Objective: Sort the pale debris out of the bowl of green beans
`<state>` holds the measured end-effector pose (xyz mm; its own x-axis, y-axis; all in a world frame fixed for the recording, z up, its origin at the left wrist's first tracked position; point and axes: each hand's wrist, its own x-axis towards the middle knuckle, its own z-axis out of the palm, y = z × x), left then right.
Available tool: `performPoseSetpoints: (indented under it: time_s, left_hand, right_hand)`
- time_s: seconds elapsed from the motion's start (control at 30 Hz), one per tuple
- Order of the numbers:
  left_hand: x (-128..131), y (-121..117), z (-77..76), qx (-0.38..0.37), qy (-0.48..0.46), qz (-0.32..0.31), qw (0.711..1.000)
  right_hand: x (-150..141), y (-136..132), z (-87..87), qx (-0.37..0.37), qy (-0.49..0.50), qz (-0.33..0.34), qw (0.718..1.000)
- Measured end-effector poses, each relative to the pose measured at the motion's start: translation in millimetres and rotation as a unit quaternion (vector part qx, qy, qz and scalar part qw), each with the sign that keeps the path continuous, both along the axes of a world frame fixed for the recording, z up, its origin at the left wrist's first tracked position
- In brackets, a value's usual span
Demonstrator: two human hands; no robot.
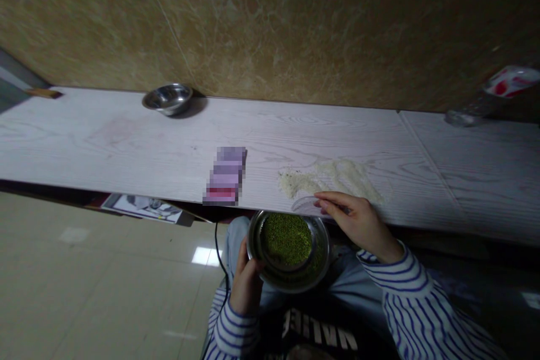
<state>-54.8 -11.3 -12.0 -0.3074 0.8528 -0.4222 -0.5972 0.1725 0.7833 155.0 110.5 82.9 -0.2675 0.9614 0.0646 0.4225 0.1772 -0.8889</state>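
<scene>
My left hand point(246, 281) grips the rim of a steel bowl point(324, 261) of green beans point(287, 239), held in my lap just below the table's front edge. My right hand point(358, 224) rests at that edge with fingers curled on a clear plastic piece point(304, 203), which lies flat next to a spread pile of white rice grains point(333, 177) on the pale wooden table point(126, 140).
An empty steel bowl point(167, 98) sits at the back by the brown wall. A blurred purple packet point(226, 175) lies mid-table. A red-and-white bag point(508, 81) and a clear container point(462, 117) stand at the far right. Tiled floor lies to the left.
</scene>
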Motion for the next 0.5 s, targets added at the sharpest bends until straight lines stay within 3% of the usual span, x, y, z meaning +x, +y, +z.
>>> performPoseSetpoints:
  time_s: [0.2, 0.33, 0.5]
  left_hand:
    - [-8, -4, -3.8, -0.021, 0.0, 0.022, 1.0]
    - [-10, -6, -7.2, -0.037, 0.0, 0.001, 0.999]
    - [-8, -5, -13.3, -0.055, -0.004, 0.018, 0.998]
  right_hand:
    - [8, -4, -0.5, 0.005, 0.024, -0.061, 0.998]
    - [11, -6, -2.1, 0.023, 0.017, -0.075, 0.997]
    - [16, -7, -4.7, 0.025, 0.03, -0.086, 0.996]
